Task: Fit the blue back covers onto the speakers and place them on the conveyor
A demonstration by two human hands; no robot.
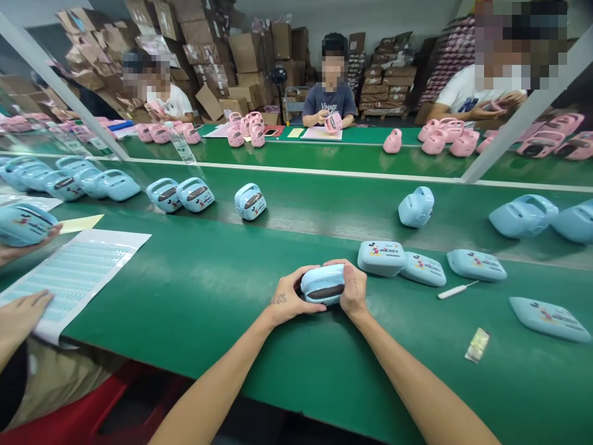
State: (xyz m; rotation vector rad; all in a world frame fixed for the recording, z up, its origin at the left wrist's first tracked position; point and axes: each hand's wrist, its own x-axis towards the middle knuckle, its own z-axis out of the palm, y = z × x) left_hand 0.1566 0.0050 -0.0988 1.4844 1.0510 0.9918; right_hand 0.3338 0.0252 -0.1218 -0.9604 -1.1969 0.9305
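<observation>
My left hand (288, 296) and my right hand (353, 288) both grip one light blue plastic case (323, 285) with a dark oval window, held low over the green table (194, 290). The left hand holds its left end, the right hand its right end. Just beyond my right hand lie three flat blue lids with a cartoon print (382, 257), (424, 269), (476, 264). A small white tool (456, 290) lies to the right of them. Another blue lid (550, 319) sits at the far right.
Several blue cases (250, 201) stand on the darker belt (324, 210) behind. A co-worker's hands (18, 315) rest at a label sheet (74, 272) on the left. Other people handle pink cases (393, 141) across the far table. A foil scrap (477, 345) lies at right.
</observation>
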